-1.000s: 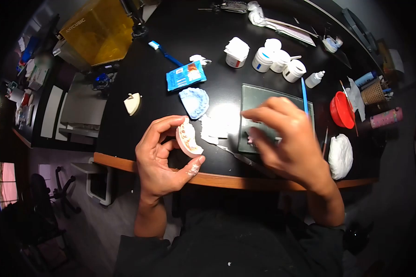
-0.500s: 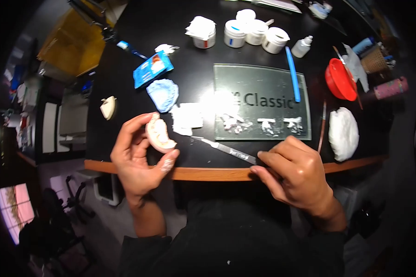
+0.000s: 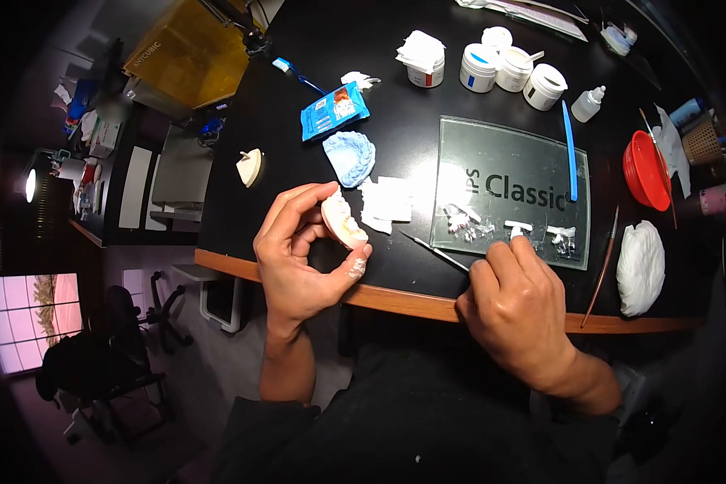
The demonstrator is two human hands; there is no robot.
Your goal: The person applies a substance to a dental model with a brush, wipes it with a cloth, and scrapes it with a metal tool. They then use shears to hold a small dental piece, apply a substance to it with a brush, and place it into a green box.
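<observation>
My left hand is closed on a pale pink-and-cream dental cast, gripped between thumb and fingers, with white residue on the thumb. Just over the table's front edge, my right hand closes round the handle of a slim metal dental instrument. Its thin tip points left, toward the folded white tissue. A glass slab printed "Classic" lies beyond the right hand, with small white heaps of material along its near side. Behind the left hand sits a blue dental cast.
White jars and a dropper bottle stand at the back. A blue stick lies over the slab. To the right are a red bowl, a brush and a white pad. A blue packet lies left.
The view has turned, shifting the table rightward. My right hand has closed round the instrument's handle, which showed beside my fingertips before. My left hand keeps its hold on the cast.
</observation>
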